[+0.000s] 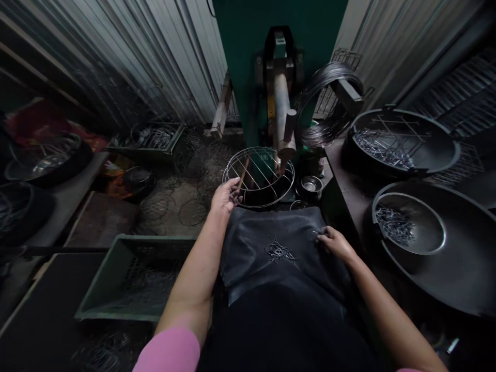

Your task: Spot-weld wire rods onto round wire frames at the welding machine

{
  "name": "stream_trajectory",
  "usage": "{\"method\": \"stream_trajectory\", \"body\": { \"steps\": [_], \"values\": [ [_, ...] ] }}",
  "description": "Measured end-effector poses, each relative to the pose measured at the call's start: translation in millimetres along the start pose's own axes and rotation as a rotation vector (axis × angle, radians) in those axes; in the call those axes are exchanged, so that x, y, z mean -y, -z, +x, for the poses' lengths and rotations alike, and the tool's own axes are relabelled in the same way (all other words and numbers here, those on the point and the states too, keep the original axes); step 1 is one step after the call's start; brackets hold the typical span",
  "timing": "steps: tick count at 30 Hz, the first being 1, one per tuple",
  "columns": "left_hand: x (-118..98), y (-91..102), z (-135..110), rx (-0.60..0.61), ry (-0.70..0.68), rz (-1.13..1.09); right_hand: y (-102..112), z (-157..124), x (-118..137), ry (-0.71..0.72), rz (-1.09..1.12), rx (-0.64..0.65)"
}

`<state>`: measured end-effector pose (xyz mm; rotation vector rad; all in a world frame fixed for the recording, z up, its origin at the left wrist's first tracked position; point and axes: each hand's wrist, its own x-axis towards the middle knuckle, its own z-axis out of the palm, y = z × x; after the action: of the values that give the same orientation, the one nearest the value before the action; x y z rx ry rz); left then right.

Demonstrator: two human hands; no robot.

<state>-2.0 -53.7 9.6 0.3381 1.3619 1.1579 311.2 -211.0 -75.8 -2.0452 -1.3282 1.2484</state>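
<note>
My left hand (pixel 226 195) has its fingers closed on the left rim of a round wire rack (pixel 256 178). The rack lies roughly level, with several cross wires inside its ring. Its right part sits by the tip of a thick metal machine arm (pixel 282 98); whether they touch I cannot tell. At the right edge of my lap, my right hand (pixel 336 244) pinches a short wire piece (pixel 315 232). A dark sheet (pixel 248 232) covers my lap, and a small heap of short wires (pixel 279 251) rests on it.
A coil of wire (pixel 329 103) hangs right of the green machine (pixel 240 31). Two large black pans (pixel 457 258) stand on the right; a bowl (pixel 444 235) with wire pieces sits in the nearer one. At left is a green crate (pixel 101 279), with loose wire rings (pixel 191 212) beyond.
</note>
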Motion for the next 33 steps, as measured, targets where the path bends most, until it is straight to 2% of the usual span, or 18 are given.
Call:
{"method": "stream_trajectory", "body": {
  "steps": [3, 6, 9, 12, 16, 19, 24, 28, 31, 33],
  "values": [
    [0.2, 0.6, 0.1, 0.003, 0.002, 0.000, -3.8, -3.2, 3.0, -0.049, 0.400, 0.038],
    [0.6, 1.0, 1.0, -0.002, 0.011, -0.004, -9.4, -4.1, 6.0, -0.036, 0.567, 0.017],
    [1.4, 0.8, 3.5, -0.010, 0.031, -0.023, -16.4, -3.7, 1.1, 0.026, 0.566, -0.053],
    [2.3, -0.8, 5.9, -0.010, 0.023, -0.045, -22.9, -4.0, -8.8, 0.085, 0.474, -0.117],
    [3.1, -4.9, 5.9, -0.029, -0.051, -0.081, -23.4, -3.1, -6.7, 0.133, 0.409, -0.078],
    [4.5, -7.7, 5.1, -0.027, -0.090, -0.101, -19.2, 1.7, 21.5, 0.211, 0.559, -0.074],
    [9.0, -11.2, 9.4, -0.005, -0.172, -0.122, -21.1, 19.6, 100.2, 0.463, 0.808, -0.135],
    [9.1, -12.8, 16.2, 0.028, -0.212, -0.120, -28.6, 34.5, 142.9, 0.532, 0.688, -0.092],
    [5.4, -12.5, 18.6, 0.065, -0.227, -0.111, -29.7, 39.0, 154.1, 0.552, 0.546, -0.075],
    [2.4, -12.5, 18.5, 0.093, -0.233, -0.112, -28.5, 39.3, 156.5, 0.572, 0.528, -0.093]
  ]
}}
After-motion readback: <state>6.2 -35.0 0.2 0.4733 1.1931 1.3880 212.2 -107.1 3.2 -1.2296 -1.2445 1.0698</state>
